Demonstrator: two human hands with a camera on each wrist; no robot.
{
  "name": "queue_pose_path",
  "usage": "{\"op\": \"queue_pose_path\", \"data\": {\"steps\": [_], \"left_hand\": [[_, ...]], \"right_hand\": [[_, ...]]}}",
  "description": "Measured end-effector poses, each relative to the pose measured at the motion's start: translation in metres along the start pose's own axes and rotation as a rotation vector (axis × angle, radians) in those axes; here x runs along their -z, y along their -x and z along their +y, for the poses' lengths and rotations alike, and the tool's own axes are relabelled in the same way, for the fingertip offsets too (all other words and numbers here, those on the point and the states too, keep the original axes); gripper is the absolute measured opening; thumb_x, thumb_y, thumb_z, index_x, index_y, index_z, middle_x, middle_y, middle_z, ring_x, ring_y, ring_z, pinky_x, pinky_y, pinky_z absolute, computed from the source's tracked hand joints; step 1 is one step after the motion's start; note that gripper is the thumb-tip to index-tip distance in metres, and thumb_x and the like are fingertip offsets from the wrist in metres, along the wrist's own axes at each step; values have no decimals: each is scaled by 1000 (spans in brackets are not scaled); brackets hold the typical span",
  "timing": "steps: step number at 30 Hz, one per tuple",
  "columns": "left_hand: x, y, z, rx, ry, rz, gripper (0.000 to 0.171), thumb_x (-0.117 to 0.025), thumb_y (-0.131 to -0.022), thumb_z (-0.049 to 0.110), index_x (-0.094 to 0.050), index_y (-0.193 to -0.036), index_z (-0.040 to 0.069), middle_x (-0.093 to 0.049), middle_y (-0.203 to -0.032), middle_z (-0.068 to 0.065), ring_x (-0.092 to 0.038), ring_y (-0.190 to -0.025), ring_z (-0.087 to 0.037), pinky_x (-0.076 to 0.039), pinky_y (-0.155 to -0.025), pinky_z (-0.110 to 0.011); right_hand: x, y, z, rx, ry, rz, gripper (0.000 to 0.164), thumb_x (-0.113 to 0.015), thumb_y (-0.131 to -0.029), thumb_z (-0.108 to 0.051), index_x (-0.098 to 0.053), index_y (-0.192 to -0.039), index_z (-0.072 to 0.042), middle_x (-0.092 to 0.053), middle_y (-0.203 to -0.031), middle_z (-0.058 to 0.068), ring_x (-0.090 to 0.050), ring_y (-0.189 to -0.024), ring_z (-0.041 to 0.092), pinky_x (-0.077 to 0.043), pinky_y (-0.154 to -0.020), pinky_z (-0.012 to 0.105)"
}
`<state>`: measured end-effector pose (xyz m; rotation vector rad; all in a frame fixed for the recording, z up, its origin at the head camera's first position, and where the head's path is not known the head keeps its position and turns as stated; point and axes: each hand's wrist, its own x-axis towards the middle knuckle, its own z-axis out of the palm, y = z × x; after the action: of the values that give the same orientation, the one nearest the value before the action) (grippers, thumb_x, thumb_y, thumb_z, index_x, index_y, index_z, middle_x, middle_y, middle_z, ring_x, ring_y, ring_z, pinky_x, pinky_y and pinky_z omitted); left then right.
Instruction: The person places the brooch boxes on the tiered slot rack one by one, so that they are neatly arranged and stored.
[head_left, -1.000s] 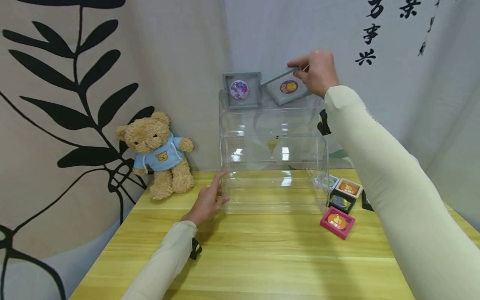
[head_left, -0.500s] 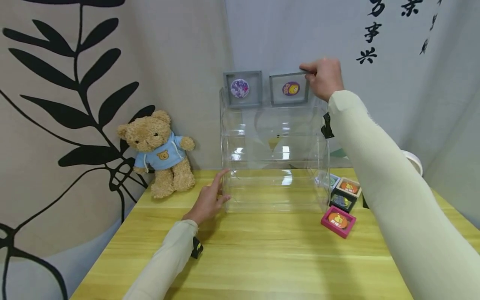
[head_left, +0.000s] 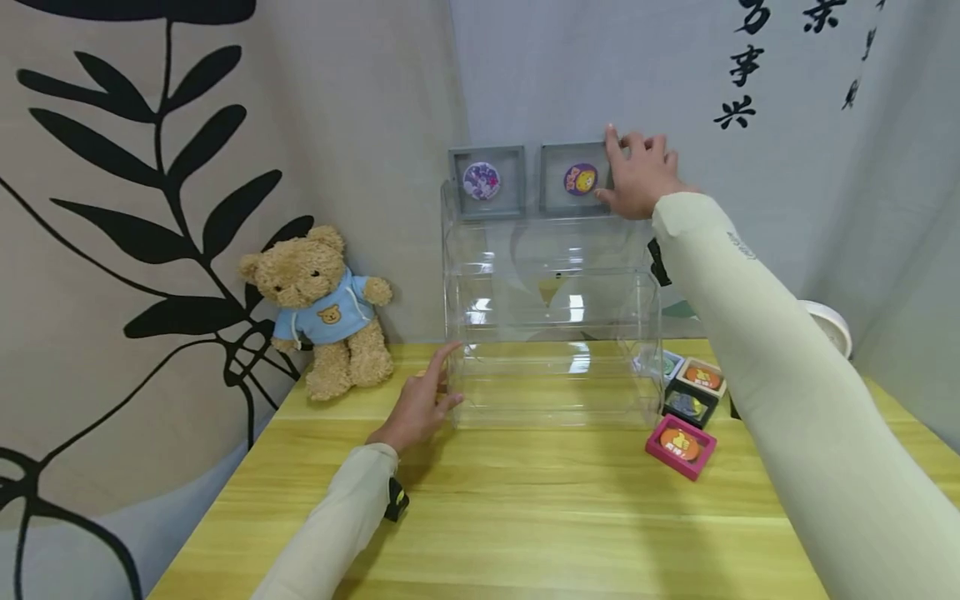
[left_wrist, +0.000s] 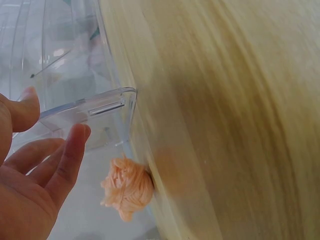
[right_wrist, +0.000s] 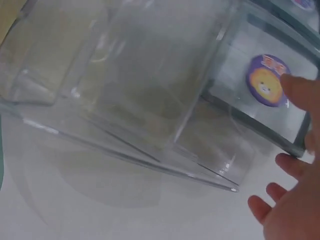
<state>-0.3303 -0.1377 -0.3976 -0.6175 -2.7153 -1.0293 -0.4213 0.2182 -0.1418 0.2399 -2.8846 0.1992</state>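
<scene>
A clear acrylic tiered rack (head_left: pixel 555 419) stands on the table. On its top tier, at the right, leans a square grey frame (head_left: pixel 555 171) with a purple-and-yellow bear badge (right_wrist: pixel 268 81). My right hand (head_left: pixel 641 175) is at this frame's right side, fingers spread and thumb over the front near the badge. To the left is a matching grey frame (head_left: pixel 487 181) with a round purple badge. My left hand (head_left: pixel 414 410) touches the rack's left side, its index finger straight along the panel; in the left wrist view its fingertips lie at the panel's edge.
Several small framed badges, among them a pink (head_left: pixel 681 447), a black (head_left: pixel 688 405) and a beige one (head_left: pixel 702 377), lie right of the rack. A teddy bear (head_left: pixel 322 312) in blue sits left. A peach yarn ball (left_wrist: pixel 127 187) is by the rack.
The right grey frame went from tilted in my right hand's pinch to upright on the top tier. My right fingers have since spread from its top corner. The left hand has stayed put.
</scene>
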Motion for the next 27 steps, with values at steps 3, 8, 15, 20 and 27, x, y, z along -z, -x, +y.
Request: {"op": "queue_pose_path", "data": {"steps": [3, 8, 15, 20, 27], "left_hand": [[0, -1, 0, -13, 7, 10, 87, -71, -93, 10, -21, -158, 38, -61, -133, -32, -71, -107, -38, -61, -90, -49], [-3, 0, 0, -1, 30, 1, 87, -71, -93, 9, -21, -157, 41, -58, -137, -31, -70, -111, -38, -61, -91, -48], [-1, 1, -1, -18, 18, 3, 87, -70, -93, 10, -21, -158, 39, -59, -135, -33, -69, -113, -39, -60, -92, -50], [0, 1, 3, -36, 34, 11, 86, -71, -93, 8, -23, -159, 34, -60, -133, -34, -70, -111, -40, -60, -91, -51], [-3, 1, 3, -21, 67, 0, 87, -70, -93, 6, -22, -158, 38, -56, -136, -34, -68, -113, -43, -60, -90, -50]], "right_hand": [[-6, 3, 0, -7, 18, -25, 90, -45, -105, -37, 23, -157, -8, 8, -168, 24, 8, -151, 53, -1, -123, 70], [-22, 15, 4, 27, -5, 5, 87, -45, -105, -37, 18, -159, -11, 6, -168, 24, 8, -152, 53, -1, -122, 72], [-43, 50, 27, 107, -90, 173, 76, -51, -104, -28, -5, -163, -12, -13, -161, 33, -6, -147, 53, -14, -116, 75], [-56, 85, 58, 149, -88, 308, 59, -56, -102, -16, -34, -153, 2, -37, -146, 36, -26, -137, 54, -26, -112, 70], [-77, 123, 101, 130, -116, 267, 48, -58, -99, -12, -46, -141, 9, -51, -130, 37, -40, -122, 52, -34, -104, 66]]}}
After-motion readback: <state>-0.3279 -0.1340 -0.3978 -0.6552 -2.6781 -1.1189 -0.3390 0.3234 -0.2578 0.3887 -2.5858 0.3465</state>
